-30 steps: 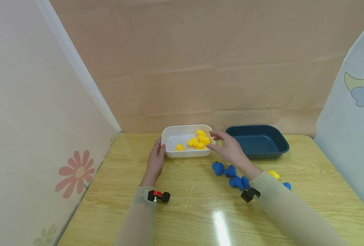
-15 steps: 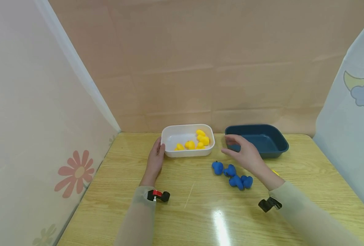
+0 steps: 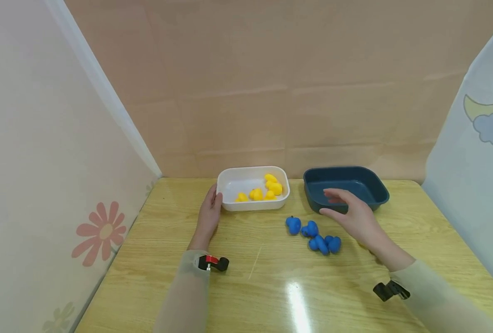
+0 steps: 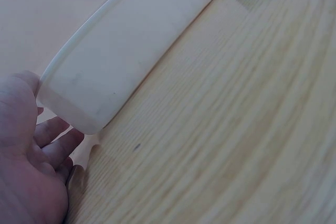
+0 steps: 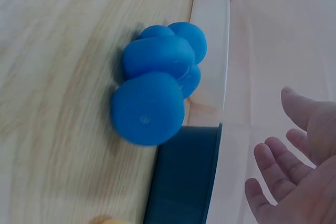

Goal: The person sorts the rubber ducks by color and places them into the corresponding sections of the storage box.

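Note:
My left hand [image 3: 209, 213] holds the left end of a white tray [image 3: 254, 207], thumb against its rim and fingers bent around the corner [image 4: 58, 140]. Several small yellow duck-like toys [image 3: 256, 194] lie inside that tray. Over the table, in front of the dark blue tray [image 3: 346, 173], my right hand [image 3: 356, 219] is spread with nothing in it, thumb and fingers apart. Just left of it, several rounded blue toys [image 3: 320, 244] sit in a loose cluster, seen close up as blue toys [image 5: 149, 106] in the right wrist view.
The dark blue tray stands right of the white one, with a narrow gap between them. A yellow edge [image 5: 111, 221] shows at the bottom of the right wrist view. A brown paper backdrop [image 3: 229, 92] rises behind the wooden table [image 3: 246, 296], and printed cloths hang on both sides.
My right hand has moved away from the white tray, rightward and toward me, past the blue toys. One yellow toy in the white tray has shifted slightly. My left hand stays put.

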### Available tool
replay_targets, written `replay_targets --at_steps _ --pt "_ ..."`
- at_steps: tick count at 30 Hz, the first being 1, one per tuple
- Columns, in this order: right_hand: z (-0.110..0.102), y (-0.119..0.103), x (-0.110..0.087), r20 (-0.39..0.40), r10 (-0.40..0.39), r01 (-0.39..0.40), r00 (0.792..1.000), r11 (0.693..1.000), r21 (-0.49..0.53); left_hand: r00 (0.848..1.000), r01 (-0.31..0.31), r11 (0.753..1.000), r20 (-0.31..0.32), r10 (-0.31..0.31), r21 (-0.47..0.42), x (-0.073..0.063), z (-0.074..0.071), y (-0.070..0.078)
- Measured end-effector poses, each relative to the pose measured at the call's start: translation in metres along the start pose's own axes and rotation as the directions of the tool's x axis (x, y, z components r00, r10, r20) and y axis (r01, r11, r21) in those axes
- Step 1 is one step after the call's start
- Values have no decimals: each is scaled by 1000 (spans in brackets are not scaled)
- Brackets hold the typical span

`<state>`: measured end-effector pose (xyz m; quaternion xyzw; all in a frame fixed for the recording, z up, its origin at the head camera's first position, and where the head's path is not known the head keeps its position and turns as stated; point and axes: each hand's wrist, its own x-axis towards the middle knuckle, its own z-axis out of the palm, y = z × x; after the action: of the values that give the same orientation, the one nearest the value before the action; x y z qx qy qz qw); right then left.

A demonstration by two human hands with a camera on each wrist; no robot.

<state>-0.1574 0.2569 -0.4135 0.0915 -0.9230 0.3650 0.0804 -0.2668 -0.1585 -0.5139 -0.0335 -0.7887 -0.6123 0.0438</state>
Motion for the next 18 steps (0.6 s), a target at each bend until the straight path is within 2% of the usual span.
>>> replay_targets --at_steps 6,18 --pt "-11 10 -11 -6 -2 2 1000 999 -49 1000 13 1000 2 -13 1 -1 -1 3" --pt "-28 31 -34 -17 30 -32 999 995 -90 999 32 999 9 -32 -2 2 0 -2"
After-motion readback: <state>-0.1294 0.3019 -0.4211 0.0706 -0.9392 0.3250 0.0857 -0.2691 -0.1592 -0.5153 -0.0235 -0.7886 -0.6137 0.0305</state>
